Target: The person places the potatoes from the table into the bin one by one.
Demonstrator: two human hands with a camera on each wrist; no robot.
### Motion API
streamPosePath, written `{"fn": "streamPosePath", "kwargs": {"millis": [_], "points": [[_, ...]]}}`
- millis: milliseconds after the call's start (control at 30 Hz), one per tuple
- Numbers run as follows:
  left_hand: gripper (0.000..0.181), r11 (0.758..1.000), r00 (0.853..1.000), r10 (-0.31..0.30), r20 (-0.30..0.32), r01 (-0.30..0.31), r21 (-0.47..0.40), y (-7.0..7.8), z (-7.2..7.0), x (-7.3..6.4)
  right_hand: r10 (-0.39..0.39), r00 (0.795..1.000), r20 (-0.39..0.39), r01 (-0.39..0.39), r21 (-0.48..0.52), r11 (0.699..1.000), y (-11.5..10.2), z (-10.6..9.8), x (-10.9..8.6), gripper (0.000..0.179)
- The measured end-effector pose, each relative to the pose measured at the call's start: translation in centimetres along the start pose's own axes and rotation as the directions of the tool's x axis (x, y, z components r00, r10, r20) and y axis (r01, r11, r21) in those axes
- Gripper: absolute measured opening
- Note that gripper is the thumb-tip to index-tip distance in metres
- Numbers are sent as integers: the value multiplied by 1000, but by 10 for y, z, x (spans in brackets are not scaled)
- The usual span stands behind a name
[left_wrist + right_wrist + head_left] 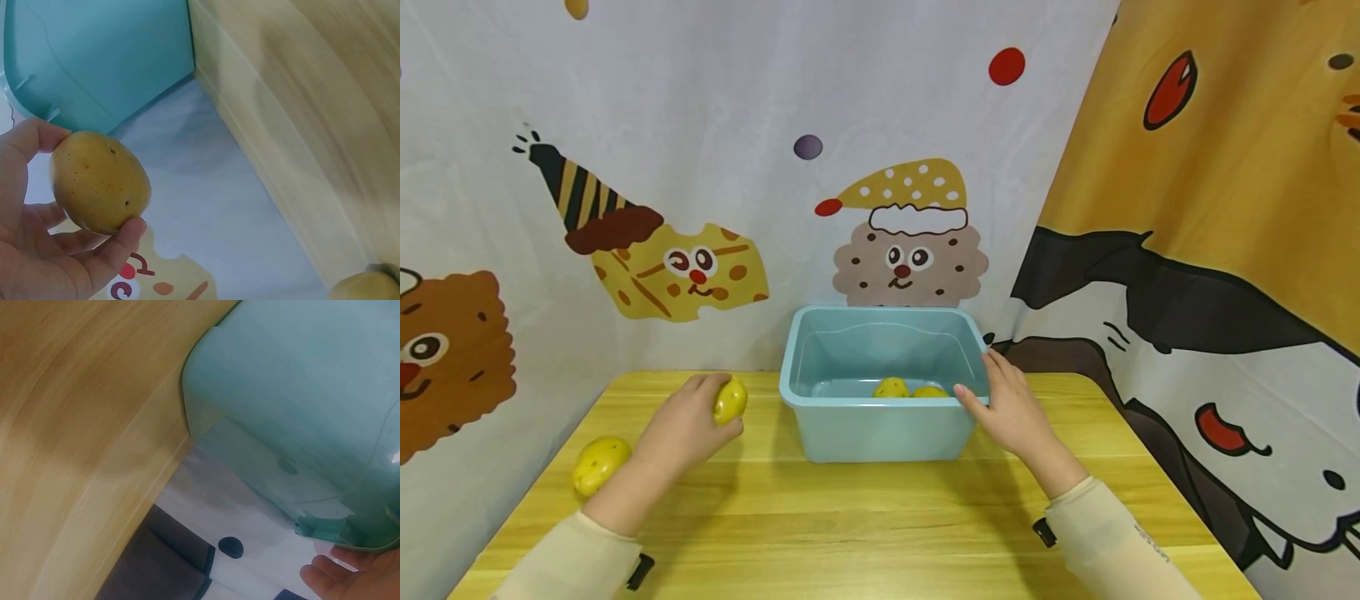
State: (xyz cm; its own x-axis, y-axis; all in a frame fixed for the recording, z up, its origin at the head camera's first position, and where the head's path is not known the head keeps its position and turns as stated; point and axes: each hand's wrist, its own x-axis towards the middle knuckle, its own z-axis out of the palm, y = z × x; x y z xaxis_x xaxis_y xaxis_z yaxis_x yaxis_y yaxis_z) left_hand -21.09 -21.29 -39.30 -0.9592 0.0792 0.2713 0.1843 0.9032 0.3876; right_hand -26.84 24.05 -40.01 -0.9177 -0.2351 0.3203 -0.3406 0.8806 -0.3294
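My left hand [688,417] holds a yellow potato [100,182] between thumb and fingertips, raised over the table to the left of a light blue plastic bin [880,429]. In the left wrist view, small dark eyes dot the potato's skin. My right hand [1018,412] grips the bin's right rim near the front corner, thumb over the edge and fingers along the outside. Two potatoes [891,387] show inside the bin, partly hidden by its front wall. Another potato [602,465] lies on the table beside my left forearm.
The bin stands on a wooden table [850,533], near its back edge. Behind hangs a pale cloth [715,100] printed with cartoon figures, and an orange and grey section [1247,208] of cloth runs along the right.
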Motion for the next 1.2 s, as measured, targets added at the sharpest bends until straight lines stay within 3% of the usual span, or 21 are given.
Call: {"fn": "streamPosePath", "kwargs": {"millis": [1200], "points": [[64, 989, 989, 141, 36, -142, 48, 27, -29, 20, -1, 1000, -10, 1, 3, 1000, -1, 0, -1, 88]]}}
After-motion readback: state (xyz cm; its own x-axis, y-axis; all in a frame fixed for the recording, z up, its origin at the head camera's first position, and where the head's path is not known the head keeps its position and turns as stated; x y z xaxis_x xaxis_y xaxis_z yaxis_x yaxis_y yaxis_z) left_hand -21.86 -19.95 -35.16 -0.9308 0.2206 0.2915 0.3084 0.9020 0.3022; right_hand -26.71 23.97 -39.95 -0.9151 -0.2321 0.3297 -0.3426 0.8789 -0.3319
